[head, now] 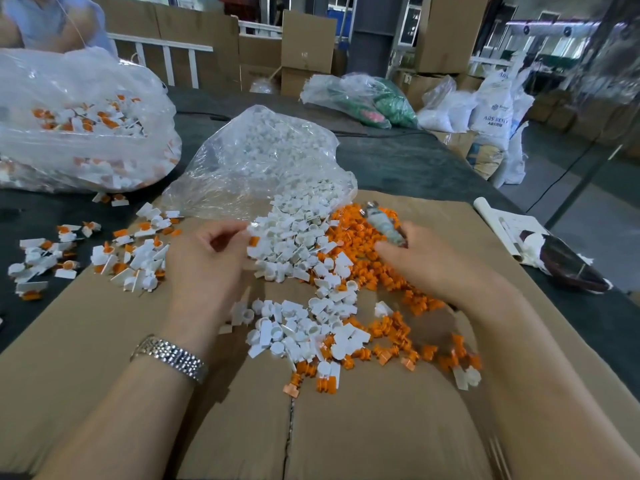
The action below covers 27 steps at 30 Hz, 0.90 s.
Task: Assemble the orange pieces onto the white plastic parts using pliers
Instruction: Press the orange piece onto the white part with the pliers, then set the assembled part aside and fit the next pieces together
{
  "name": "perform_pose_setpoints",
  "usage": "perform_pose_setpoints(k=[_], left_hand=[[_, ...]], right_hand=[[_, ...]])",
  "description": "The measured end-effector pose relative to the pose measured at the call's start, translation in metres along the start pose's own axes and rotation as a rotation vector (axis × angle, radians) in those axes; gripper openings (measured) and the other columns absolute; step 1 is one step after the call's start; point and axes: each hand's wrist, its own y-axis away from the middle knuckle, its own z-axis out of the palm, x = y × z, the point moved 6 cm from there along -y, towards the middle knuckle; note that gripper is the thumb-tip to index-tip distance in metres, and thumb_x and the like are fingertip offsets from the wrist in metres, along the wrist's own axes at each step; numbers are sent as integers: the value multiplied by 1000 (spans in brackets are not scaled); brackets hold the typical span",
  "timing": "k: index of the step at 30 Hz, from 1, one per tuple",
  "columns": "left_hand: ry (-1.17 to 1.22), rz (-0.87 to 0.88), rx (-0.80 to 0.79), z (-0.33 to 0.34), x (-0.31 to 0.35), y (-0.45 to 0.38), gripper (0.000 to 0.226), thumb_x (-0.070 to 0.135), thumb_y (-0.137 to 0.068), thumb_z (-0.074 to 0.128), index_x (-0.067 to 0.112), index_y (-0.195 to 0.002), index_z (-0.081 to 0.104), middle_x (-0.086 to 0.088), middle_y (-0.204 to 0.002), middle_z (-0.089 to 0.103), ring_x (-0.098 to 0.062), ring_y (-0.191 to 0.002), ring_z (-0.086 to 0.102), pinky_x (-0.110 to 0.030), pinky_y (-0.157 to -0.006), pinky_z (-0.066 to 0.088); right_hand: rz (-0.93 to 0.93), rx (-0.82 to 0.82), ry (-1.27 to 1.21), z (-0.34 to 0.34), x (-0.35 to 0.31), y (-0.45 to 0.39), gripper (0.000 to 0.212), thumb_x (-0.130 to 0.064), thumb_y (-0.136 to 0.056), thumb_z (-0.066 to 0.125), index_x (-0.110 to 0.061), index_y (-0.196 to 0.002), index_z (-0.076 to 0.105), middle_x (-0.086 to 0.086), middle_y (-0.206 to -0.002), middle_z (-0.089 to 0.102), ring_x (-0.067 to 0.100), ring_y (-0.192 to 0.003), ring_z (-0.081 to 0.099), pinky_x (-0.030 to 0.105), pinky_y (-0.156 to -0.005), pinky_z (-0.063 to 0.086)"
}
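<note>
warehouse bg | cardboard sheet (104, 341) on dark table (398, 161) | boxes (446, 32) behind

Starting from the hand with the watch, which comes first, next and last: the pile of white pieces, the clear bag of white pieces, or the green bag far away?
From the left hand outward:
1. The pile of white pieces, right at its fingertips.
2. The clear bag of white pieces, just behind the pile.
3. The green bag, far back on the right of the table.

Bright daylight, soft shadows, warped blurry edges
</note>
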Motion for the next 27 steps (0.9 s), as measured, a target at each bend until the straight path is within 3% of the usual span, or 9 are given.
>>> perform_pose_setpoints(k=[2, 3, 5, 7, 12, 16, 19, 23, 27], left_hand=[[-183, 180, 57, -2, 11, 0, 27, 11, -97, 66, 29, -116, 72, 11, -108, 59, 7, -86, 56, -7, -75, 48], [-214, 228, 29, 1, 14, 1, 29, 11, -96, 67, 33, -114, 69, 13, -108, 55, 8, -86, 54, -5, -69, 44], [-217, 278, -119, 15, 15, 5, 27, 13, -94, 69, 39, -103, 69, 21, -102, 56, 8, -88, 54, -7, -66, 42], [-306, 368, -295, 34, 14, 14, 25, 18, -94, 70, 42, -99, 69, 24, -99, 59, 6, -90, 54, -10, -71, 38], [-580, 655, -500, 64, 10, 32, 27, 28, -95, 71, 35, -121, 74, 13, -110, 57, -8, -102, 43, -22, -84, 37], [-567, 659, -491, 69, 12, 34, 14, 28, -91, 76, 27, -105, 76, 11, -102, 58, -12, -100, 50, -30, -83, 48], [-558, 612, -477, 66, 10, 31, 9, 27, -91, 76, 24, -99, 76, 10, -100, 60, -12, -97, 56, -34, -83, 54], [-465, 568, -403, 56, 12, 26, 4, 26, -91, 75, 25, -92, 72, 15, -96, 61, -2, -85, 59, -13, -77, 46], [-426, 541, -382, 51, 13, 25, 6, 26, -91, 76, 26, -89, 70, 19, -93, 62, 7, -82, 58, -1, -73, 39]], right_hand=[[81, 32, 67, 0, 20, -14, 28, -37, -99, 54, -12, -112, 58, 11, -93, 65, 22, -80, 60, 37, -73, 50], [119, 52, 113, 1, 28, -18, 32, -40, -98, 55, -12, -114, 58, 11, -99, 65, 25, -90, 62, 42, -83, 52], [160, 107, 240, 5, 35, -20, 44, -50, -96, 57, -13, -121, 55, 10, -116, 61, 31, -110, 58, 50, -98, 47], [150, 152, 328, 11, 36, -20, 55, -58, -93, 58, -15, -126, 52, 11, -127, 57, 34, -120, 53, 51, -101, 42], [105, 141, 357, 24, 33, -20, 60, -68, -90, 56, -16, -120, 52, 11, -125, 58, 34, -120, 53, 51, -100, 43], [40, 194, 242, 18, 27, -16, 49, -58, -94, 57, -20, -126, 54, 6, -129, 54, 30, -123, 50, 51, -101, 43], [-139, 262, 194, 8, 19, -9, 15, -31, -99, 60, -27, -113, 63, -4, -115, 58, 21, -112, 54, 47, -96, 46], [-273, 16, 277, 16, 16, 1, 23, -14, -94, 61, -37, -96, 66, -11, -105, 59, 13, -104, 48, 47, -94, 46], [-323, -33, 438, 23, 13, 5, 18, -26, -95, 68, -38, -107, 69, -11, -112, 53, 12, -106, 39, 43, -98, 42]])
